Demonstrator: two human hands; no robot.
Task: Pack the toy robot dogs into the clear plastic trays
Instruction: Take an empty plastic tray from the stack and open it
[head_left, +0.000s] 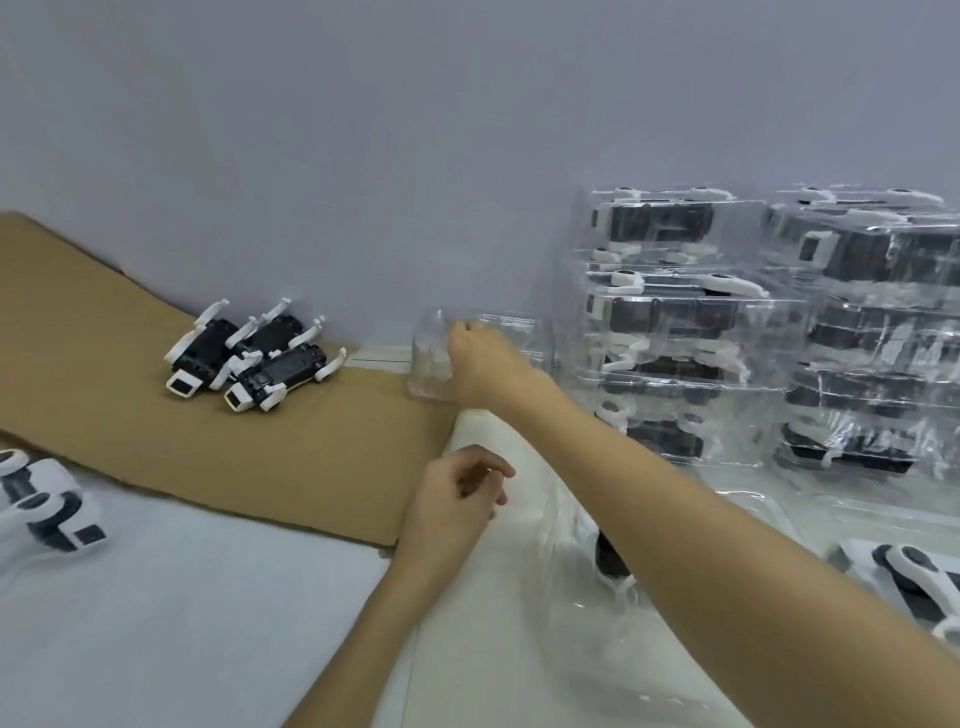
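Pinching empty clear tray (427, 358) far centre with right grip (480, 364), likely for filling | left grip (454, 499) near, loosely curled, holding nothing | toy robot dogs (249, 358) heaped far left on cardboard (104, 332)

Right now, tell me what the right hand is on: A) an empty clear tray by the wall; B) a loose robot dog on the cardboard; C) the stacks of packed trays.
A: the right hand holds the empty clear tray by its top edge, apart from the robot dogs.
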